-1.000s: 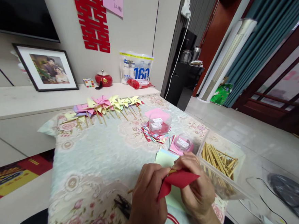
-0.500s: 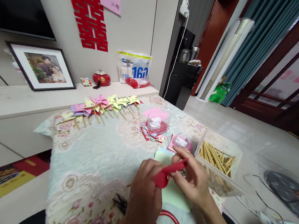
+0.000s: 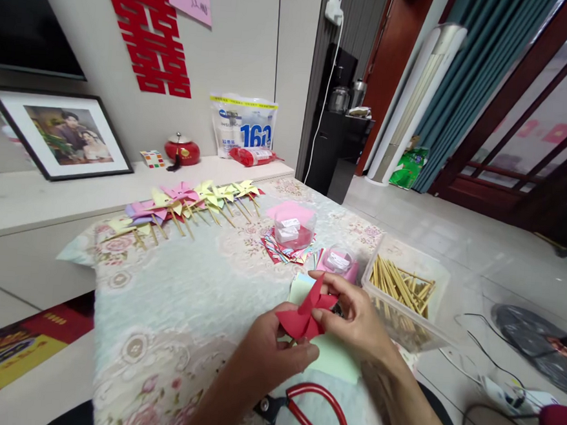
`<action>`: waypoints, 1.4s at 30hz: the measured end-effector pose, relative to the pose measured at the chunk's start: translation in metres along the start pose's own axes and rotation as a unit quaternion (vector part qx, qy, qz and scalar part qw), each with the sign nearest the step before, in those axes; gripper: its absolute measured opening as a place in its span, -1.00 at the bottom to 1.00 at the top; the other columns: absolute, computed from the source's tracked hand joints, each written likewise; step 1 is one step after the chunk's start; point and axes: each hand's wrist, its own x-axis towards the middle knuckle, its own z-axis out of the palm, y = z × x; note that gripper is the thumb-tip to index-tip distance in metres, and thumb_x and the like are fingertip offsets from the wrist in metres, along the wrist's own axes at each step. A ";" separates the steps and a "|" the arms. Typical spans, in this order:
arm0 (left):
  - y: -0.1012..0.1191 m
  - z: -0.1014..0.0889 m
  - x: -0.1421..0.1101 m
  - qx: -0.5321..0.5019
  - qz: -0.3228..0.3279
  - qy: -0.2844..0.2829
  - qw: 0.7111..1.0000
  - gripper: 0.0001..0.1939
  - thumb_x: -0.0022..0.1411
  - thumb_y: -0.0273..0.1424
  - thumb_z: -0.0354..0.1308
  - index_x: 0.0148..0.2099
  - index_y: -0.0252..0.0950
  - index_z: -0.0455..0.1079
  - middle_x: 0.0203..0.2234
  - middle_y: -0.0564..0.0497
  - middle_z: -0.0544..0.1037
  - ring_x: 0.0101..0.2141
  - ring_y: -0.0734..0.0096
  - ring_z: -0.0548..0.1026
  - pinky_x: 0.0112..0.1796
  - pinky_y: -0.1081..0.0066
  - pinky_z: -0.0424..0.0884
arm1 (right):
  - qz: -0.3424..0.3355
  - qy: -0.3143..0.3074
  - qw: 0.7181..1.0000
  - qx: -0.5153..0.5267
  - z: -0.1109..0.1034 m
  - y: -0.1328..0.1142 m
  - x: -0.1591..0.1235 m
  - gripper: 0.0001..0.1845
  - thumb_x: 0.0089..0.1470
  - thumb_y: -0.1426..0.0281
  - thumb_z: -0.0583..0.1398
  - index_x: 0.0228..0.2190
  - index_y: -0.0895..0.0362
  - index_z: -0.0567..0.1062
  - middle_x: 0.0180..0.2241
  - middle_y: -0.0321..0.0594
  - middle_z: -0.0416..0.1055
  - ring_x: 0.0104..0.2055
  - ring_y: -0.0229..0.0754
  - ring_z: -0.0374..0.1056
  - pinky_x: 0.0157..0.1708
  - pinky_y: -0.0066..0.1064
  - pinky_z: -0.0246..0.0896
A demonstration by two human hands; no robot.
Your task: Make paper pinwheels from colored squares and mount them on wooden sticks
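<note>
A red paper pinwheel (image 3: 304,315) is held between both hands above the table's near edge. My left hand (image 3: 273,353) pinches it from below and behind, fingers closed on it. My right hand (image 3: 354,318) grips its right side, thumb and forefinger pressed on the folded blades. Under the hands lies a pale green paper sheet (image 3: 336,358). Red-handled scissors (image 3: 312,415) lie just in front of my left forearm.
A clear box of wooden sticks (image 3: 404,292) sits right of my hands. Two small clear tubs (image 3: 293,227) rest on coloured paper squares. A row of finished pinwheels (image 3: 187,199) lies at the far edge of the floral tablecloth (image 3: 174,308). Cables trail on the floor at right.
The red paper went from a loose folded flap to a pinwheel shape with blades up. Both hands shifted slightly left and up; the scissors came into view.
</note>
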 end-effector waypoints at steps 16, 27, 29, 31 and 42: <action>-0.006 0.014 0.009 -0.228 0.004 0.108 0.968 -0.63 -0.04 -0.22 0.40 -0.31 -0.36 0.40 -0.65 0.07 0.46 -0.62 0.51 0.37 -0.58 0.50 0.24 | -0.078 0.059 0.995 -0.011 -0.010 0.013 0.001 -0.68 0.19 0.34 0.23 0.00 0.02 0.52 0.01 -0.09 0.52 0.08 -0.01 0.41 0.09 -0.06 0.29; -0.015 0.020 0.014 -0.180 -0.012 0.145 0.973 -0.67 -0.02 -0.24 0.37 -0.36 -0.33 0.35 -0.70 0.11 0.41 -0.64 0.53 0.33 -0.61 0.53 0.22 | -0.190 0.015 0.971 -0.147 -0.005 0.010 0.005 -0.69 0.19 0.54 0.12 -0.13 0.07 0.59 -0.16 -0.11 0.54 -0.07 -0.08 0.46 -0.07 -0.15 0.40; -0.016 0.020 0.014 -0.181 -0.012 0.145 0.973 -0.68 -0.02 -0.24 0.36 -0.36 -0.34 0.35 -0.70 0.10 0.42 -0.64 0.53 0.34 -0.61 0.53 0.22 | -0.198 0.026 0.966 -0.166 -0.004 0.010 0.005 -0.67 0.19 0.54 0.13 -0.09 0.07 0.57 -0.15 -0.09 0.54 -0.07 -0.06 0.45 -0.08 -0.12 0.40; -0.016 0.020 0.014 -0.180 -0.014 0.146 0.973 -0.67 -0.02 -0.23 0.36 -0.36 -0.34 0.35 -0.70 0.09 0.42 -0.64 0.52 0.34 -0.61 0.53 0.22 | -0.203 0.034 0.962 -0.181 -0.004 0.010 0.005 -0.66 0.19 0.53 0.13 -0.06 0.05 0.56 -0.14 -0.09 0.53 -0.06 -0.05 0.45 -0.08 -0.11 0.40; -0.016 0.022 0.016 -0.204 -0.018 0.158 0.966 -0.71 -0.04 -0.31 0.36 -0.35 -0.34 0.35 -0.70 0.12 0.40 -0.65 0.54 0.32 -0.61 0.53 0.21 | -0.201 0.009 0.962 -0.187 -0.001 0.011 0.005 -0.71 0.21 0.55 0.12 -0.15 0.07 0.58 -0.11 -0.09 0.51 -0.02 -0.05 0.43 -0.05 -0.11 0.35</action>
